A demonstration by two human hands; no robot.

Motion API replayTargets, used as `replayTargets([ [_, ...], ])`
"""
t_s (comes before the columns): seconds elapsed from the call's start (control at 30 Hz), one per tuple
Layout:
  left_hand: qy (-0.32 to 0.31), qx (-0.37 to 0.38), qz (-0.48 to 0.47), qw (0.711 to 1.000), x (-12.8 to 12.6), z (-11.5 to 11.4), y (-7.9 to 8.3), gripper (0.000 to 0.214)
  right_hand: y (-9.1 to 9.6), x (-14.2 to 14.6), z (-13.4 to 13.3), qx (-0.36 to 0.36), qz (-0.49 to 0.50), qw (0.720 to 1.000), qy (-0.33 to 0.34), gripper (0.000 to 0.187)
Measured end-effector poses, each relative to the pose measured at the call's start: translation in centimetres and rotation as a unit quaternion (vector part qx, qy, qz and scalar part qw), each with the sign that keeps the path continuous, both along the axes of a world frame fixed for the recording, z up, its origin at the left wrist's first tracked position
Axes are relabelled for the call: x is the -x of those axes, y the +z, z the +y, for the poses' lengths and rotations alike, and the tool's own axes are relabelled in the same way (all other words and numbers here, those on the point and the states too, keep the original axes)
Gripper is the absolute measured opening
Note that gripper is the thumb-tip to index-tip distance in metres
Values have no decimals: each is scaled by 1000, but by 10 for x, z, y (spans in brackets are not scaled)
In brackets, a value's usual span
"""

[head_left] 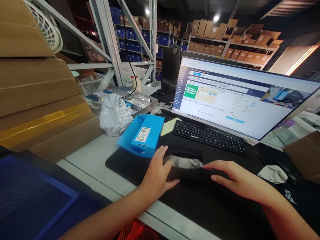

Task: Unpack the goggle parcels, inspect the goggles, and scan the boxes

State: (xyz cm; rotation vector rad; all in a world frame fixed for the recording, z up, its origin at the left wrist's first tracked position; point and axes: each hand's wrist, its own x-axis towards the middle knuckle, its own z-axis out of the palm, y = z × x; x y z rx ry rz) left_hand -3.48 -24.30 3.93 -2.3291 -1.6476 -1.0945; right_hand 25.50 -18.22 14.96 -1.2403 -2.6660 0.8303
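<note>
A crumpled whitish plastic packet [186, 162] with a dark item behind it lies on the black desk mat [190, 200], between my two hands. My left hand [157, 170] is at its left end with fingers spread, just in front of an open blue box [147, 133] that bears a white label. Whether those fingers touch the packet I cannot tell. At the packet's right end, the fingertips of my right hand [231, 173] appear to touch it. The right thumb is held apart from the fingers, and nothing is gripped in either hand.
Behind the mat stand a keyboard [207, 133] and a lit monitor [225, 96]. A white plastic bag [115, 115] sits left of the blue box. Brown cartons [45, 96] are stacked at far left. A mouse [288, 171] and a pale cloth [272, 174] lie at right.
</note>
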Motion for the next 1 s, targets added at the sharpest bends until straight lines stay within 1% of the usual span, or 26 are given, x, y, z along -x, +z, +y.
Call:
replayTargets([
  [0.03, -22, 22, -3, 1000, 1, 3, 2, 46, -6, -3, -1, -1, -11, 1000, -8, 44],
  [0.1, -61, 75, -5, 995, 2, 8, 7, 57, -19, -1, -2, 6, -18, 1000, 8, 60],
  [0.13, -72, 98, -3, 993, 3, 11, 10, 66, -26, 5, -3, 7, -14, 1000, 16, 67],
  [0.17, -77, 116, 1, 990, 3, 15, 14, 79, -33, 12, -4, -1, -7, 1000, 19, 69],
  [0.2, -76, 131, 7, 988, 3, 18, 18, 93, -39, 21, -5, -18, 0, 1000, 16, 67],
  [0.23, -72, 142, 14, 987, 3, 22, 23, 107, -44, 30, -6, -40, 4, 999, 13, 61],
  [0.27, -68, 151, 22, 986, 3, 25, 27, 116, -49, 38, -6, -64, 2, 998, 12, 52],
  [0.3, -65, 157, 28, 985, 3, 29, 30, 120, -51, 45, -6, -83, -5, 996, 14, 42],
  [0.37, -65, 162, 28, 984, 1, 35, 34, 116, -50, 52, -2, -97, -30, 995, 21, 29],
  [0.4, -68, 161, 17, 984, 1, 38, 35, 111, -46, 51, 0, -90, -35, 995, 22, 29],
  [0.43, -70, 160, 1, 985, 0, 40, 35, 106, -40, 49, 3, -76, -29, 996, 20, 32],
  [0.5, -76, 156, -37, 984, -1, 42, 32, 95, -27, 39, 10, -53, 19, 998, 5, 38],
  [0.53, -78, 151, -52, 984, -1, 42, 29, 90, -21, 35, 12, -62, 54, 997, -2, 40],
  [0.57, -77, 144, -63, 985, -2, 42, 27, 85, -18, 32, 13, -90, 85, 992, -7, 44],
  [0.6, -75, 136, -70, 985, -3, 41, 25, 81, -17, 31, 14, -129, 104, 986, -7, 53],
  [0.63, -73, 129, -75, 986, -5, 40, 24, 78, -19, 32, 14, -171, 107, 980, -1, 68],
  [0.67, -72, 124, -79, 987, -7, 40, 23, 77, -23, 36, 13, -204, 95, 974, 12, 87],
  [0.7, -76, 122, -80, 986, -10, 39, 23, 77, -29, 42, 12, -221, 71, 972, 27, 104],
  [0.73, -84, 124, -79, 986, -12, 39, 23, 77, -35, 48, 10, -222, 44, 973, 37, 113],
  [0.77, -95, 128, -78, 984, -14, 38, 24, 77, -41, 54, 10, -211, 22, 976, 40, 112],
  [0.8, -105, 132, -79, 982, -15, 39, 25, 78, -46, 57, 10, -197, 7, 980, 40, 106],
  [0.87, -121, 140, -94, 978, -13, 39, 24, 90, -49, 55, 15, -163, 0, 986, 31, 91],
  [0.9, -125, 145, -109, 975, -11, 40, 22, 100, -47, 50, 19, -146, 7, 989, 25, 86],
  [0.97, -133, 172, -144, 966, -3, 41, 15, 120, -41, 33, 30, -113, 32, 993, 11, 83],
  [1.0, -135, 195, -159, 958, 1, 42, 10, 124, -38, 24, 35, -98, 46, 994, 8, 84],
])
